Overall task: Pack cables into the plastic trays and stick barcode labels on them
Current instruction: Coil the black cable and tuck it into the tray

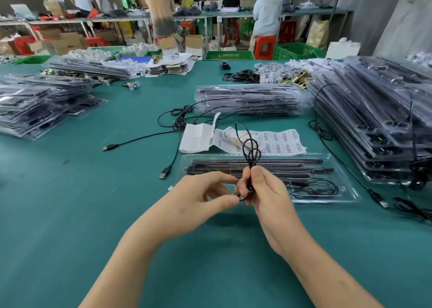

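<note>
My right hand [266, 190] grips a coiled black cable [251, 152] whose loops stand up above my fingers. My left hand [198, 195] pinches the cable's loose end right beside it. Just behind my hands lies a clear plastic tray [346, 190] holding black strips and a coiled cable. A sheet of barcode labels [278, 141] lies beyond the tray, partly peeled from its white backing [196, 137]. More loose black cables with USB plugs [163, 174] trail across the green table to the left of the tray.
Stacks of packed trays stand at the right [378, 120], centre back [247, 99] and left [35, 106]. Another USB cable [383, 203] runs along the right stack. Brass parts and black clips lie farther back. People work at benches beyond the table.
</note>
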{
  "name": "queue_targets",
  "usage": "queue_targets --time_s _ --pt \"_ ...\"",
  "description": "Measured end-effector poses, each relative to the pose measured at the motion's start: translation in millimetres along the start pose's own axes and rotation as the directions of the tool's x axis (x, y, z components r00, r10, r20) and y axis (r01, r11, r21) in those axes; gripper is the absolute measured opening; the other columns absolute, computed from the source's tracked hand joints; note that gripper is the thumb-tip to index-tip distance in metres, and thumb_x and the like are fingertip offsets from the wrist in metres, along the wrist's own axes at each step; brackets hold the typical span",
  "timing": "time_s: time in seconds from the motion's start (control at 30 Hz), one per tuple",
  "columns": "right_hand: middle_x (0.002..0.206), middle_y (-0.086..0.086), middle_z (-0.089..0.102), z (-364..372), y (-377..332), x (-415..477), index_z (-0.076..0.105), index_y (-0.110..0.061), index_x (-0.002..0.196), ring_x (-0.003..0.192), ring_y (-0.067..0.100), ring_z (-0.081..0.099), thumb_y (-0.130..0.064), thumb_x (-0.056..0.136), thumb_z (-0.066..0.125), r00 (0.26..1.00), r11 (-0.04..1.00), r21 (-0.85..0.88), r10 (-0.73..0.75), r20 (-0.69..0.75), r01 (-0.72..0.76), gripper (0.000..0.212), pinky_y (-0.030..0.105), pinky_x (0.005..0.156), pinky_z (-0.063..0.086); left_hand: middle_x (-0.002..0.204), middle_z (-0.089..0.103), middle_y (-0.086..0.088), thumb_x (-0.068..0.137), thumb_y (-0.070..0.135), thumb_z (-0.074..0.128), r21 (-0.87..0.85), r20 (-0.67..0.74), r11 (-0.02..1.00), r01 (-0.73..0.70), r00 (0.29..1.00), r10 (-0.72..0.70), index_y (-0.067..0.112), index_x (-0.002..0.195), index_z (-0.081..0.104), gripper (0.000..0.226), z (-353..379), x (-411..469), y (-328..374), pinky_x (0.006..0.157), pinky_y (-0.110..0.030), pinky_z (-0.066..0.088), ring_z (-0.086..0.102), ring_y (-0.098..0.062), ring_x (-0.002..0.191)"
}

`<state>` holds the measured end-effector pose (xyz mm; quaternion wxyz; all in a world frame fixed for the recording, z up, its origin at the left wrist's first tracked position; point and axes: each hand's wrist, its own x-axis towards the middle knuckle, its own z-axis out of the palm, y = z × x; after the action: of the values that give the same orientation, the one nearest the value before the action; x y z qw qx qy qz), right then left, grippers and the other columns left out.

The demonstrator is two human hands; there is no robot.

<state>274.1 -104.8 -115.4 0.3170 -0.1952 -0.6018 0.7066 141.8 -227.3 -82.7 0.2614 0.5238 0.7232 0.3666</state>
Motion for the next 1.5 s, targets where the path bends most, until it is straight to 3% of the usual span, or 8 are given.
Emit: queue_targets --time_s 0.1,0.2,0.33,0.5,0.73,0.93,1.23,1.5 --pt "0.067 -0.004 0.058 1 0 0 0.056 -0.013 0.091 0.071 0.013 0.053 -0.025 0.112 0.035 1.000 1.000 0.008 0.008 -0.020 -0.008 0.032 0.026 0.063 0.039 0.090 0.073 0.021 0.094 0.046 0.069 0.233 0.028 0.972 0.006 1.000 -0.012 0.042 0.119 0.067 0.025 -5 -12 1 0.067 -0.011 0.042 0.062 0.007 0.077" --pt "0.068 -0.005 0.060 1 -1 -2 0.056 -0.013 0.090 0.070 0.011 0.053 -0.025 0.112 0.035 1.000 1.000 -0.028 -0.008 -0.024 0.007 0.032 0.023 0.062 0.041 0.085 0.070 0.021 0.096 0.046 0.065 0.365 -0.031 0.930 0.041 0.999 -0.032 0.038 0.098 0.072 0.011 -13 -24 -3 0.077 -0.027 0.050 0.062 -0.002 0.083" --pt "0.072 -0.007 0.065 4 -1 -5 0.056 -0.018 0.088 0.071 0.018 0.047 -0.031 0.111 0.036 0.998 0.982 -0.178 -0.056 0.020 0.059 0.033 0.027 0.063 0.040 0.083 0.068 0.016 0.094 0.035 0.070 0.398 -0.126 0.916 -0.051 0.986 0.110 0.035 0.092 0.075 0.005 -28 -35 -10 0.081 -0.036 0.052 0.063 -0.008 0.083" --pt "0.071 -0.007 0.061 -4 -3 -2 0.057 -0.018 0.088 0.067 0.009 0.050 -0.031 0.112 0.036 1.000 0.985 -0.173 0.009 -0.023 -0.013 0.034 0.027 0.064 0.040 0.078 0.067 0.008 0.090 0.021 0.078 0.318 -0.309 0.943 -0.096 0.930 0.199 0.035 0.085 0.076 0.015 -49 -43 -13 0.068 -0.018 0.044 0.060 -0.016 0.072" --pt "0.090 -0.014 0.073 -4 -9 -6 0.058 -0.026 0.084 0.088 0.004 0.063 -0.030 0.111 0.037 0.989 0.842 -0.520 -0.091 0.118 0.140 0.035 0.027 0.079 0.046 0.086 0.055 0.014 0.086 0.053 0.065 0.441 -0.094 0.878 -0.184 0.964 0.249 0.049 0.093 0.078 0.016 -48 -26 6 0.074 -0.021 0.043 0.056 -0.011 0.083" --pt "0.079 -0.003 0.074 -4 -10 -8 0.056 -0.007 0.089 0.081 0.012 0.068 -0.023 0.111 0.040 0.975 0.844 -0.507 -0.078 0.210 0.177 0.031 0.029 0.079 0.050 0.083 0.060 0.014 0.085 0.044 0.077 0.465 -0.303 0.850 -0.248 0.857 0.416 0.032 0.090 0.081 0.014 -13 2 13 0.077 -0.036 0.049 0.058 -0.009 0.081" --pt "0.065 -0.005 0.053 -3 -10 -7 0.054 -0.030 0.081 0.063 0.008 0.046 -0.025 0.110 0.042 0.976 0.844 -0.514 -0.047 0.214 0.154 0.032 0.024 0.061 0.036 0.083 0.063 0.015 0.085 0.044 0.081 0.587 -0.548 0.789 -0.181 0.629 0.552 0.023 0.076 0.068 0.026 3 4 -9 0.083 -0.034 0.040 0.059 -0.012 0.079" --pt "0.076 -0.001 0.065 -7 -12 -6 0.060 -0.022 0.088 0.073 0.008 0.059 -0.025 0.110 0.041 0.981 0.867 -0.482 -0.039 0.189 0.127 0.029 0.020 0.071 0.045 0.085 0.067 0.015 0.085 0.050 0.073 0.421 -0.265 0.875 -0.238 0.890 0.370 0.033 0.082 0.066 0.019 -18 -11 -19 0.085 -0.039 0.048 0.064 -0.008 0.088"
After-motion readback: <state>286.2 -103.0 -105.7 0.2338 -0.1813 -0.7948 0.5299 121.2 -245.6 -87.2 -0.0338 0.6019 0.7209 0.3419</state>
